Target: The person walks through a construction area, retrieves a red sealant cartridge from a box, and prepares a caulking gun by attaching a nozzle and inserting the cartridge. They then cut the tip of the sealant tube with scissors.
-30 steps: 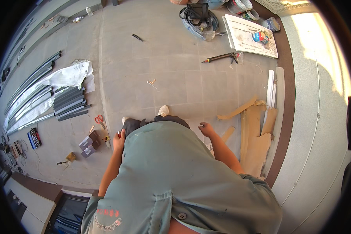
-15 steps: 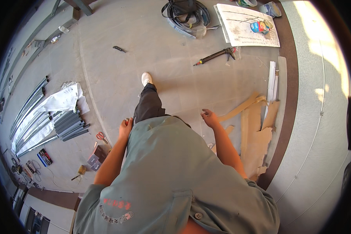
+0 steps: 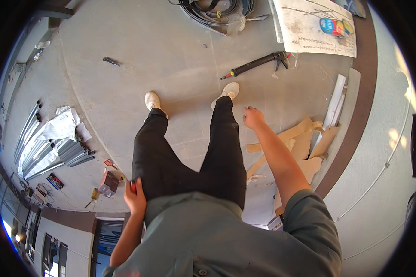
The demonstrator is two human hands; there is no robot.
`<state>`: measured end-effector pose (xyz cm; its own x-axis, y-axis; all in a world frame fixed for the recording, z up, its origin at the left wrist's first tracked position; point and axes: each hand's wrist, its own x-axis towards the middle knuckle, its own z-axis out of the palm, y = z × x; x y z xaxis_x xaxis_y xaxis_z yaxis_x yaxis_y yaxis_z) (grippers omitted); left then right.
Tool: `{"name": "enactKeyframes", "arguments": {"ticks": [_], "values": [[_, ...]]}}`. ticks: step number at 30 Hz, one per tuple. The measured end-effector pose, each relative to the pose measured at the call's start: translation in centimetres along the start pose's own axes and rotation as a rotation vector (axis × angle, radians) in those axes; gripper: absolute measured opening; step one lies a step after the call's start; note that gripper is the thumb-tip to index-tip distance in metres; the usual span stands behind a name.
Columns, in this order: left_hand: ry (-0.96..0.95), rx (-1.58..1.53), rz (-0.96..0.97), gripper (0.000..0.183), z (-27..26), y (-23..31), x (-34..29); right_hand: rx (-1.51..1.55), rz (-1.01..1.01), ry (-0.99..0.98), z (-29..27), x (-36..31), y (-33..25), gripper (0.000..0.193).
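My left hand (image 3: 135, 197) is beside my left thigh, its fingers closed round a small red object (image 3: 133, 186). Most of that object is hidden, so its kind does not show. My right hand (image 3: 254, 118) reaches forward over the floor, fingers loosely bent and slightly apart, with nothing visible in them. Nearest ahead of it lies a black caulking gun (image 3: 258, 63), its red-tipped nozzle pointing left toward my right shoe (image 3: 229, 91). The gun rests on the floor, apart from my hand.
A utility knife (image 3: 111, 61) lies at the front left. Metal profiles (image 3: 76, 154), scissors (image 3: 108, 162), a box (image 3: 109, 183) and a brush (image 3: 95, 194) are on the left. Torn cardboard (image 3: 305, 142) and white strips (image 3: 333, 104) line the right wall. Ahead are coiled strips (image 3: 208, 22) and a white board (image 3: 305, 41) bearing a can (image 3: 332, 27).
I have stepped nearer the caulking gun and bent forward; both legs now show. My right hand has moved forward toward the gun. The red object in my left hand has come into view.
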<state>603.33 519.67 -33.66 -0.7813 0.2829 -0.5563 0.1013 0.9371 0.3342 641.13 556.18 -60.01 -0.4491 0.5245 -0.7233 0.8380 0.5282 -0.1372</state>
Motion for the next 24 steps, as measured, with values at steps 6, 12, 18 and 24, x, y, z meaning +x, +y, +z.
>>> {"name": "enactKeyframes", "arguments": {"ticks": [6,12,18,24], "values": [[0.016,0.161,-0.161,0.023,7.1,2.8,-5.8,-0.463,-0.048,0.071,5.3,23.1,10.4,0.032],[0.004,0.309,-0.341,0.027,8.9,3.1,-8.1,-0.703,-0.121,0.040,13.3,37.6,13.8,0.025],[0.005,0.273,-0.465,0.028,9.5,4.0,-8.5,-0.637,-0.416,-0.172,12.4,38.6,14.5,0.034],[-0.029,0.161,-0.388,0.032,10.0,5.5,-7.1,-0.466,-0.527,-0.316,3.2,29.4,10.6,0.043]]}}
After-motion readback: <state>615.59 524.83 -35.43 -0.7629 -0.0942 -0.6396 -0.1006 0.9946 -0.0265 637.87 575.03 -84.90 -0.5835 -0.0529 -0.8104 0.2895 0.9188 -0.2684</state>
